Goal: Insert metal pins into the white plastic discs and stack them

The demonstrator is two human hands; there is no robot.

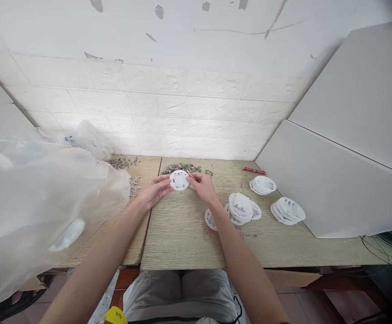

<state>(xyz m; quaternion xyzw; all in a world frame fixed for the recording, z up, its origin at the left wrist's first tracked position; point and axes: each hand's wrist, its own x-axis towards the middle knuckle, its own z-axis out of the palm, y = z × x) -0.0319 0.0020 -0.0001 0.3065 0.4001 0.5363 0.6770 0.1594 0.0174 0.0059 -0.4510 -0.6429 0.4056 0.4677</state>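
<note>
Both hands hold up a white round plastic disc above the tabletop, near the wall. Small rectangular slots or fittings and a tiny red spot show on its face; finer detail is too small to tell. Its left edge is pinched by my left hand, thumb and fingers closed. At the right edge, my right hand is closed with its thumb against the rim. A thin brownish stick shows by the right fingertips; how it is held is hidden. Just behind the disc lies a heap of small metal pieces.
Stacks of similar white discs lie beside my right forearm, with more discs and discs further right. A red pen lies near the right panel. A large plastic bag bulges over the left side. More metal pieces lie beside it.
</note>
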